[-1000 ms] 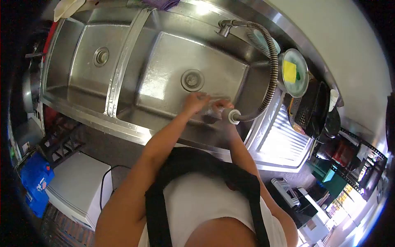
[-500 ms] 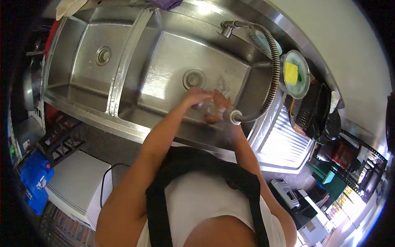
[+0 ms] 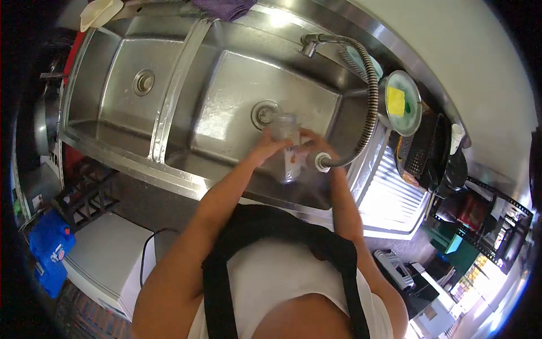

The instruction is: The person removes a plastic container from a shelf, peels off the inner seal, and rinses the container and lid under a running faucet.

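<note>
A clear jar [image 3: 287,127] is held over the right basin, near the drain [image 3: 265,114]. On its left side my left hand [image 3: 271,147] has its fingers wrapped against the glass. My right hand [image 3: 316,144] is at the jar's right side, its fingers bent towards it and partly blurred. The white end of the spray hose [image 3: 322,162] is beside my right hand and hides part of it. A clear lower part with small orange marks [image 3: 291,166] shows below my hands.
A second basin [image 3: 141,56] lies to the left. At the right back edge stand a metal bowl [image 3: 415,116] with a yellow sponge [image 3: 396,103] and dark racks [image 3: 420,144]. The curved hose [image 3: 373,90] arches over the right side. A purple cloth [image 3: 226,7] lies at the back.
The clear jar now shows upright between my hands, where before it was mostly hidden by them. My left hand has moved slightly down, and my right hand has shifted right.
</note>
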Action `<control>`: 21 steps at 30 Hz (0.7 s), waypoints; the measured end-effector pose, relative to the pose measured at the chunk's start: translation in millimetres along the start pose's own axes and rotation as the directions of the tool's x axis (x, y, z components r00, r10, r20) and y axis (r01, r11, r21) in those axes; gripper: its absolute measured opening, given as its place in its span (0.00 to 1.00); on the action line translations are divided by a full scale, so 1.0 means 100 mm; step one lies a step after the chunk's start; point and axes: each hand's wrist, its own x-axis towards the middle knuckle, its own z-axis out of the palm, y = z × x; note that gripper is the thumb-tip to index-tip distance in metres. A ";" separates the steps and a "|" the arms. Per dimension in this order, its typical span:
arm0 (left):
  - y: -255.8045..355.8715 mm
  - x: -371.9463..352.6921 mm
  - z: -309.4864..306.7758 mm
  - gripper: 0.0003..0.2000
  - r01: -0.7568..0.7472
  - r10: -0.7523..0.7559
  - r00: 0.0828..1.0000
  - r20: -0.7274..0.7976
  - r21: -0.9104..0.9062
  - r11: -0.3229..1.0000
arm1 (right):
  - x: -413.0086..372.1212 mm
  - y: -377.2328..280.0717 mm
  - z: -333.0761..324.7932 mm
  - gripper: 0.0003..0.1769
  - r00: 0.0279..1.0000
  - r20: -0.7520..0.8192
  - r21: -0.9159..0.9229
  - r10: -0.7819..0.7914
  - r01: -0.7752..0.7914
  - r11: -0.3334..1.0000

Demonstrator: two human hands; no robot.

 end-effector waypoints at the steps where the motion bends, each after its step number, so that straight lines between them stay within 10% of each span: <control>1: -0.06 0.03 -0.01 0.49 -0.063 0.063 0.998 0.028 -0.012 0.998 | 0.12 0.19 -0.25 0.43 0.990 0.081 0.072 0.118 -0.124 0.990; 3: -0.05 0.02 0.02 0.48 -0.129 0.130 0.990 0.055 -0.024 0.991 | 0.43 -0.12 -0.59 0.38 0.977 -0.212 -0.301 0.023 -0.088 0.950; 5: 0.14 -0.09 0.10 0.45 -0.057 0.058 0.994 0.094 -0.021 0.998 | 0.70 -0.64 -0.63 0.32 0.927 -0.375 0.255 -0.026 0.130 0.958; 7: 0.35 -0.22 0.17 0.44 -0.045 0.060 0.986 0.156 -0.097 0.994 | 0.88 -1.12 -0.60 0.29 0.942 -0.319 0.515 -0.100 0.261 0.817; 14: 0.36 -0.25 0.11 0.43 -0.068 0.100 0.979 0.180 -0.173 0.983 | 1.36 -1.34 -0.56 0.26 0.952 -0.222 0.559 -0.209 0.300 0.773; 21: 0.32 -0.30 0.13 0.34 0.016 -0.001 0.995 0.097 -0.160 0.987 | 1.53 -1.33 -0.59 0.17 0.982 -0.062 0.951 -0.179 0.113 0.287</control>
